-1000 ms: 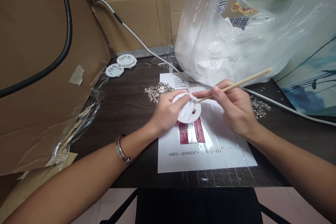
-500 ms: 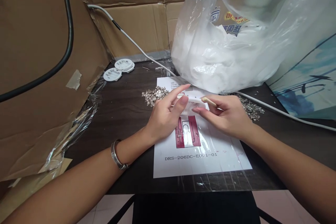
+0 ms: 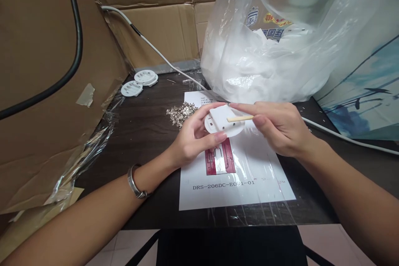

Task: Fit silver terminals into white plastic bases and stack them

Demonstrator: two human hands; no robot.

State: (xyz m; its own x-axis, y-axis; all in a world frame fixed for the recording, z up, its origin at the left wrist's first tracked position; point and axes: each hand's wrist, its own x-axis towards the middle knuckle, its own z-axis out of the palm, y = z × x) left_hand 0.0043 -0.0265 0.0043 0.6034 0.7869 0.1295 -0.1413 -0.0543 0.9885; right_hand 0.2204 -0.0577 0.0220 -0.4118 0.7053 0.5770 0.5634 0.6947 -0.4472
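My left hand [image 3: 196,133] grips a round white plastic part [image 3: 222,117] by its edge, thumb at the front and fingers behind. A raised block with small slots faces up on it. My right hand [image 3: 277,126] is closed on a thin pale wooden stick [image 3: 239,119], whose tip lies over the raised block; I cannot tell whether it touches. The right index finger reaches the part's far edge. Below the hands lies a printed sheet [image 3: 230,195] with a red and white picture. A pile of small metal pieces [image 3: 179,113] sits left of the sheet.
Several round white parts [image 3: 145,77] lie at the back left. A large clear plastic bag [image 3: 262,70] full of white pieces stands behind my hands. A white cable [image 3: 156,49] crosses the table behind the bag. Cardboard walls [image 3: 158,29] enclose the back and left.
The white part has been tilted so its raised block faces me. My right hand has turned, and the stick now points left across the block.
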